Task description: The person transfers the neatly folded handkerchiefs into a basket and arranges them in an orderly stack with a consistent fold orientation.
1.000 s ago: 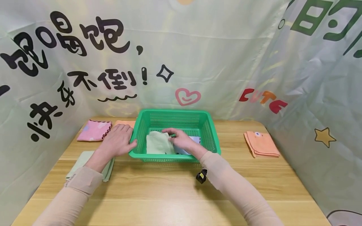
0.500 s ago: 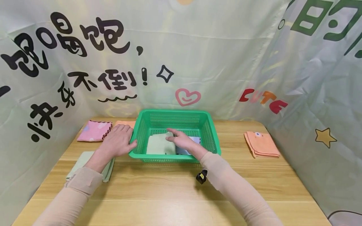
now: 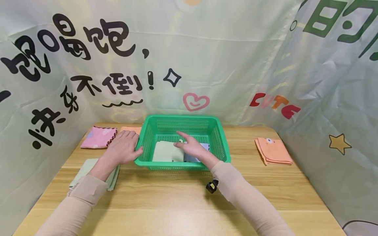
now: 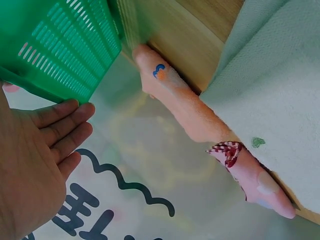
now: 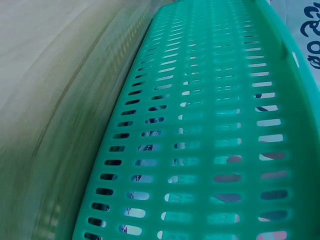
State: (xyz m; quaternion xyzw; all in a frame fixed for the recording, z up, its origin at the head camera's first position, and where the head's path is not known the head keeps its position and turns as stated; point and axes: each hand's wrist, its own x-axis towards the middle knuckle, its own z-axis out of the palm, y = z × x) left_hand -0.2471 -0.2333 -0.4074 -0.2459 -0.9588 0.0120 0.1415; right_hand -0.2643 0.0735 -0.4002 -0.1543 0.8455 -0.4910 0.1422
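A green plastic basket (image 3: 165,163) stands at the back middle of the table. Inside lie a folded pale green cloth (image 3: 165,151) on the left and a light blue cloth (image 3: 190,158) on the right. My right hand (image 3: 193,147) is over both cloths with fingers extended, partly covering the blue one; whether it touches them cannot be made out. Against the basket's left rim rests my left hand (image 3: 125,146), its fingers straight along the outer side in the left wrist view. The right wrist view shows the slotted basket wall (image 5: 200,130), which hides most of that hand.
Left of the basket lie a folded pink cloth (image 3: 98,137), an orange cloth (image 3: 132,129) partly hidden, and a pale green cloth (image 3: 113,178) under the left forearm. Another folded orange cloth (image 3: 273,150) is at the right. A printed curtain (image 3: 230,65) surrounds the wooden table (image 3: 177,203).
The right hand has let go of the pale green cloth; its fingers have spread and shifted slightly right. The cloth now lies flatter in the basket. The left hand has stayed at the rim.
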